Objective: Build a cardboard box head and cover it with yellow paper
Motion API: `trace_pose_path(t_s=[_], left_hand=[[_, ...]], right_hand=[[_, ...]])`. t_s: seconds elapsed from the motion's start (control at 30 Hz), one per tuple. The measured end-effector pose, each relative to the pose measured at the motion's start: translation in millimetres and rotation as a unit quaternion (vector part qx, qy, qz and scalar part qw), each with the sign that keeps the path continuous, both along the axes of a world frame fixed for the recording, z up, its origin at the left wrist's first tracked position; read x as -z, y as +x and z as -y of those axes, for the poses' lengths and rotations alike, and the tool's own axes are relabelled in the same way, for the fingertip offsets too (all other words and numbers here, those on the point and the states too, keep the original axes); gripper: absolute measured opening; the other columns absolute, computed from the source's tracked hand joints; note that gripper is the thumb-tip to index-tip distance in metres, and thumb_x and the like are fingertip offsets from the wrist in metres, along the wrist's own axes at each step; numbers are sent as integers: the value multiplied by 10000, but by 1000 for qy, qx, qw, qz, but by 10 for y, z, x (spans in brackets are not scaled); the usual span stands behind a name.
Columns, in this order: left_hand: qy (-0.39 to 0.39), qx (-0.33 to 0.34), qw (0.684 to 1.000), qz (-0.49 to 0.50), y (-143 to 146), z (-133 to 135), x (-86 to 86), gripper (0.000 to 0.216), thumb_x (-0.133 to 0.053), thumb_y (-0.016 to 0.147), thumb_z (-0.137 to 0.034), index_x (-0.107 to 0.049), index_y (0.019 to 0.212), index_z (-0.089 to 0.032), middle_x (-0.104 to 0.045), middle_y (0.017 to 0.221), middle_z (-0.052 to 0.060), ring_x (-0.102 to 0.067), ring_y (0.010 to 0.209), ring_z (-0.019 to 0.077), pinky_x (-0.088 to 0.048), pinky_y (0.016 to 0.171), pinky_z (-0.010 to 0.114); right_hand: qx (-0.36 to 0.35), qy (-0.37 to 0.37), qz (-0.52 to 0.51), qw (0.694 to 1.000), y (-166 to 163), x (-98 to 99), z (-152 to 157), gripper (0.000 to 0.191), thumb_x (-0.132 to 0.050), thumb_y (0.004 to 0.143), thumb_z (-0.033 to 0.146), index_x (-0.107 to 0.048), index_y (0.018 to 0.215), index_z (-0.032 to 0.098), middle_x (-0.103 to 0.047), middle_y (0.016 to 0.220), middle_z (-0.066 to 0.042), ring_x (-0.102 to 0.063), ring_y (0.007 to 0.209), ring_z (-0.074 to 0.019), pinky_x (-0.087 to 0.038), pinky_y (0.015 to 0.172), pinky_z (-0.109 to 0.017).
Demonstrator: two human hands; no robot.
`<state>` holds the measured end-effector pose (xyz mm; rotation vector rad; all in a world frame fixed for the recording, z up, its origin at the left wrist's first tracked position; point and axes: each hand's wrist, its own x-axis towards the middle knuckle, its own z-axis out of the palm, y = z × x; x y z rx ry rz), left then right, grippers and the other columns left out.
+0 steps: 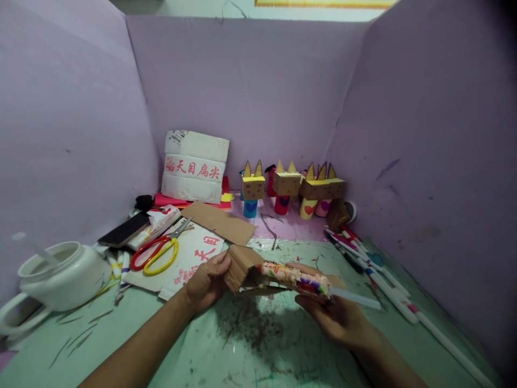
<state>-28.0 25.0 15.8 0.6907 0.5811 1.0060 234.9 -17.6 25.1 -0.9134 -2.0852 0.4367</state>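
Cardboard piece (241, 265), folded, sat pinched in the closed left hand (205, 281) above the green table (258, 345); right hand (341, 318) gripped a patterned glue gun (294, 276), its tip at that piece.

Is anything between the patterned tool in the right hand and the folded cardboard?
Nothing visible. The right hand holds the patterned tool with its tip against the folded cardboard, which the left hand grips.
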Motion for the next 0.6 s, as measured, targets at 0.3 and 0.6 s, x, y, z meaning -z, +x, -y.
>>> trace_pose_path(t_s=[0.3,0.6], left_hand=[[-11,-6,1000,2,-2,17,-36,350,-667,775,-193,-639,1114,-110,-748,914,101,-688,868,274,-482,851,388],[-11,-13,1000,9,-10,15,-46,311,-651,795,-195,-653,1095,-113,-743,994,108,-692,874,261,-496,835,364]], right_hand=[[-26,-34,-9,999,5,-50,-5,379,-513,885,231,-552,1262,205,-721,1112,-100,-720,862,-239,-573,816,-319],[-30,-56,-28,998,-8,-71,-2,329,-494,889,231,-585,1204,211,-731,1039,-87,-681,648,-196,-581,664,-293]])
